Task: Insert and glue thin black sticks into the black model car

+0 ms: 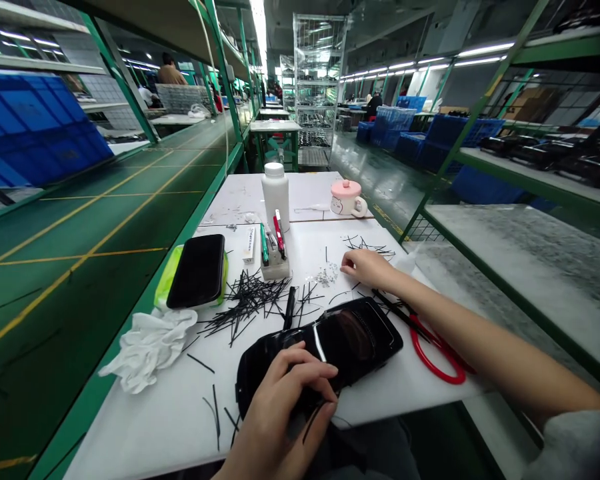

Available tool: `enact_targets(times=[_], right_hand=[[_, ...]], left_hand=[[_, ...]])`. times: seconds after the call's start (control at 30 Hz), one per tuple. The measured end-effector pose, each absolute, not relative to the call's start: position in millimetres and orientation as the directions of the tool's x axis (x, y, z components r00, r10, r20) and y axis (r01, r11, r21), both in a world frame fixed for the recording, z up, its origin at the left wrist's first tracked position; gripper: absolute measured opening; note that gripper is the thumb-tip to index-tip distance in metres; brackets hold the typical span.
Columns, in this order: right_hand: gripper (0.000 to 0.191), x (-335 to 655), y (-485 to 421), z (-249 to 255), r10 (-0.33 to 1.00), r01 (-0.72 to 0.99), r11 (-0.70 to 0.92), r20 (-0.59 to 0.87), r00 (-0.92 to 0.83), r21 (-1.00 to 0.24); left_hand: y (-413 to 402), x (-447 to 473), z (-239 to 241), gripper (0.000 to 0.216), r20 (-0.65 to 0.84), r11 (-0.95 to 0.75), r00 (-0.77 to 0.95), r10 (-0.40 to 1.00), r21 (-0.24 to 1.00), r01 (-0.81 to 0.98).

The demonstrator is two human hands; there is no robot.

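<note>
- Resting on the white worktable (180, 413): one glossy black housing (353, 340), oblong and curved, lying flat at the near edge. It is the landmark for all entries below.
- One left hand (280, 400): on the housing's near-left end, fingers curled over the top, thumb tucked under the rim, clasping it. The wrist comes up from the bottom of the view.
- One right hand (367, 267): beyond the housing, palm down, fingers drawn close with their tips at the tabletop. Whether it pinches anything cannot be told. The bare forearm runs back to the right past the housing.
- One small heap of pale, glinting bits (327, 273): beyond the housing, just left of the right hand's fingertips.
- Thin black strips (250, 300): too many to count, one dense pile beyond and left of the housing. A thinner scatter (370, 248) lies beyond the right hand, and a few strays lie left of the housing.
- One pair of red-handled scissors (437, 360): right of the housing, under the right forearm.
- One white block stand (275, 265): beyond the housing, holding one green pen (263, 243) and one red pen (279, 233).
- One white bottle (276, 193): upright, further beyond the stand.
- One pink lidded mug (345, 198): far beyond the housing.
- One flat black slab (199, 270): on a yellow-green tray (166, 280), beyond and left of the housing.
- One crumpled white cloth (147, 343): left of the housing.
</note>
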State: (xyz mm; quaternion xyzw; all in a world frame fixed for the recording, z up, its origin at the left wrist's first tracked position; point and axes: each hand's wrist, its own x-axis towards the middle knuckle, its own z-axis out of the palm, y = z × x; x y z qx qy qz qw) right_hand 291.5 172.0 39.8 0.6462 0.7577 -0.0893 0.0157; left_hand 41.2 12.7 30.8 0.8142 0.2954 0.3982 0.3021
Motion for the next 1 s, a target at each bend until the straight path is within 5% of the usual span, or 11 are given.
enact_targets(times=[0.27, 0.5, 0.63, 0.8, 1.0], right_hand=[[0.028, 276, 181, 28, 0.984, 0.999, 0.040, -0.172, -0.041, -0.005], [0.028, 272, 181, 22, 0.989, 0.998, 0.017, -0.145, -0.026, -0.062], [0.023, 279, 177, 31, 0.993, 0.981, 0.070, -0.083, -0.086, -0.181], [0.022, 287, 133, 68, 0.969, 0.894, 0.228, 0.004, -0.246, -0.387], [0.018, 288, 49, 101, 0.810, 0.464, 0.466, 0.152, -0.567, -0.753]], left_hand=[[6, 40, 31, 0.038, 0.487, -0.632, 0.476, 0.732, 0.747, 0.206], [9, 49, 38, 0.031, 0.486, -0.610, 0.461, 0.742, 0.775, 0.166], [7, 55, 39, 0.029, 0.454, -0.536, 0.392, 0.800, 0.834, 0.127], [4, 64, 38, 0.026, 0.263, -0.244, 0.311, 0.913, 0.965, -0.099], [4, 76, 45, 0.021, 0.178, -0.104, 0.306, 0.935, 0.965, -0.242]])
